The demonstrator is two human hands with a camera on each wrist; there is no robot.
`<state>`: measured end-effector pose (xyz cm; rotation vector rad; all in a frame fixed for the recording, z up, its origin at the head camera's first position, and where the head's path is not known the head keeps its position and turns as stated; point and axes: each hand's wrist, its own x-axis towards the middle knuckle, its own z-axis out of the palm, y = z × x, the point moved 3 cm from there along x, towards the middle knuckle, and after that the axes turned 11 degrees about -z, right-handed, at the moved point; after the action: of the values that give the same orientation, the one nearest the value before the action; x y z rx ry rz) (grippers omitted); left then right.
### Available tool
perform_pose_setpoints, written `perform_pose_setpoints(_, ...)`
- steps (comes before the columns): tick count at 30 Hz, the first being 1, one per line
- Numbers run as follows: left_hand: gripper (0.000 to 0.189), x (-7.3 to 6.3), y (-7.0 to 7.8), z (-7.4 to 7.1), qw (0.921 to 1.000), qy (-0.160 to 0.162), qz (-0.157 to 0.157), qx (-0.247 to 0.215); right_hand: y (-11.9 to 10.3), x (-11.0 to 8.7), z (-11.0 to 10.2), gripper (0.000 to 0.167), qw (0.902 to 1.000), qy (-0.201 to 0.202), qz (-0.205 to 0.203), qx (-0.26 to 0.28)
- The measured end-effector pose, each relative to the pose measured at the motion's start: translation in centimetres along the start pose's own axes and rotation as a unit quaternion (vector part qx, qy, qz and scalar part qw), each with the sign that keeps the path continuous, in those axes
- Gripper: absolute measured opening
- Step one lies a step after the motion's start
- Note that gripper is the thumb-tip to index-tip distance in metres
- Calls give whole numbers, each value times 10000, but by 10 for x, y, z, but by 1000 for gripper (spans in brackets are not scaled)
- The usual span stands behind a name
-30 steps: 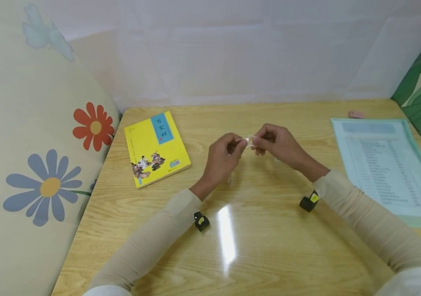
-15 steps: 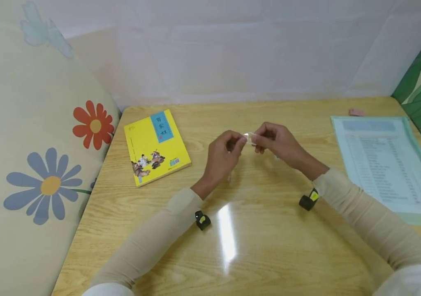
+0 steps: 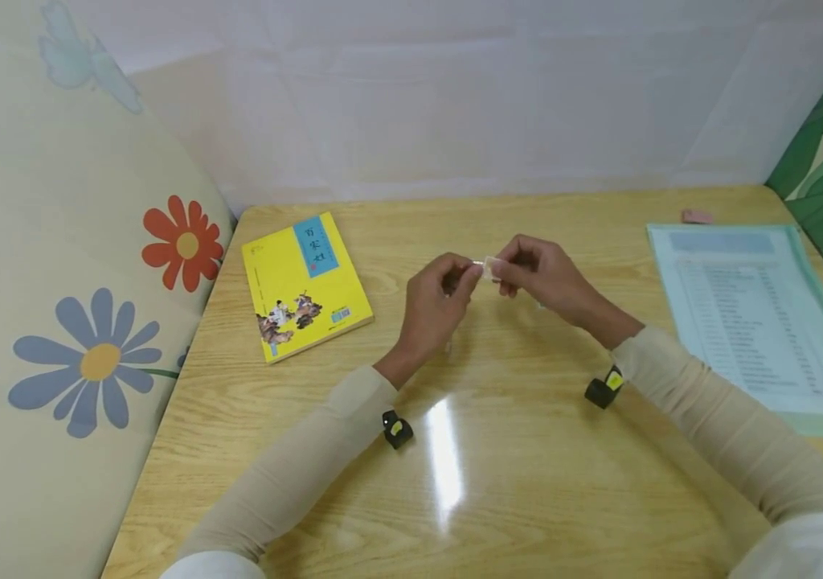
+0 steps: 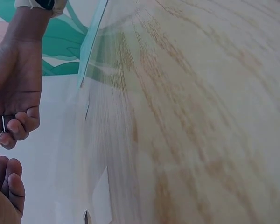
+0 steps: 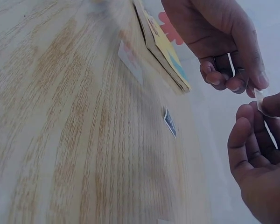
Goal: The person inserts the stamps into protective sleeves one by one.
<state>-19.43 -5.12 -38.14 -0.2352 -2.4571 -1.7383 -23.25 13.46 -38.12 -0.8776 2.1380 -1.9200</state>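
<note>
Above the table, both hands meet at a small, thin, whitish see-through piece point(image 3: 493, 268). My left hand point(image 3: 435, 304) pinches its left end between thumb and forefinger, and my right hand point(image 3: 547, 280) pinches the right end. In the right wrist view the see-through piece point(image 5: 259, 99) spans the two sets of fingertips, with the left hand point(image 5: 224, 39) above and the right hand point(image 5: 266, 168) below. The left wrist view shows the right hand point(image 4: 18, 88) and part of the left hand point(image 4: 9, 186) at the frame's edge. Fingers hide much of the piece.
A yellow book point(image 3: 296, 314) lies at the left of the table point(image 3: 527, 482). A pale green folder with a printed sheet point(image 3: 759, 322) lies at the right, with a pink block point(image 3: 697, 217) behind it. A small dark card point(image 5: 170, 123) and a white piece point(image 5: 130, 63) are on the tabletop.
Both hands stay in nearly the same place, still pinching the piece. Between them the see-through piece has tilted back and forth, and its shine has changed.
</note>
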Motion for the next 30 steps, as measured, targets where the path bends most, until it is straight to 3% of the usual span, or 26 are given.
perform_pose_setpoints(14, 14, 1, 0, 0, 9998, 138, 130, -12, -5, 3, -1, 29, 9997, -231, 92, 11)
perform_pose_setpoints(30, 14, 1, 1, -1, 9997, 169, 162, 28, -11, 5, 0, 26, 9993, -316, -93, -181)
